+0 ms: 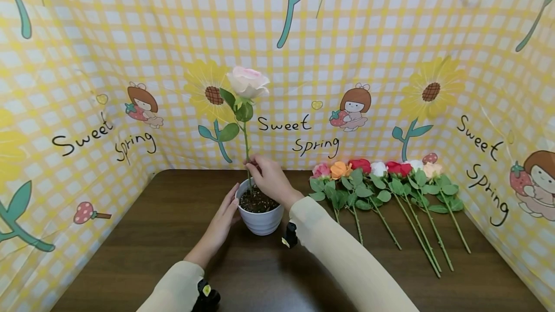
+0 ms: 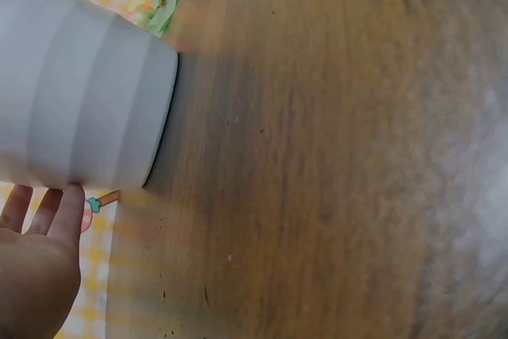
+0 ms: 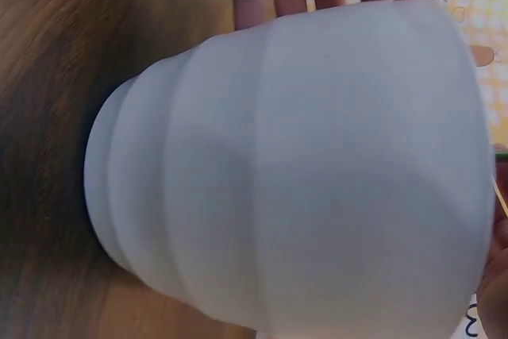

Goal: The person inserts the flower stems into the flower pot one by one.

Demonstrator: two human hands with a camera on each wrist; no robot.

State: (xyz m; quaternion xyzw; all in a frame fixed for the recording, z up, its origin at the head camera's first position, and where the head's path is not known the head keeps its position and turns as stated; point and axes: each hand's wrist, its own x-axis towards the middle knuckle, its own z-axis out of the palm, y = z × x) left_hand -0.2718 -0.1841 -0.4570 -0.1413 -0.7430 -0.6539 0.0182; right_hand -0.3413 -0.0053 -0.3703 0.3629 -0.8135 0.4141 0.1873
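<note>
A white ridged flowerpot (image 1: 261, 223) filled with dark soil (image 1: 257, 202) stands on the table. Rising from the soil is a pale pink rose (image 1: 248, 82) with a green stem and a few leaves, nearly upright. My right hand (image 1: 270, 177) reaches over the pot and pinches the stem low down, just above the rim. Against the pot's left side rests my left hand (image 1: 223, 215), its fingers extended. In the left wrist view, the fingertips of the left hand (image 2: 40, 260) touch the pot wall (image 2: 87, 93). The right wrist view is mostly filled by the pot (image 3: 317, 172).
Several roses (image 1: 386, 170) in pink, orange, red, white and peach lie side by side at the right of the brown wooden table (image 1: 130, 235), stems toward the front. A yellow checked cloth (image 1: 173, 28) with printed flowers and figures hangs behind and along both sides.
</note>
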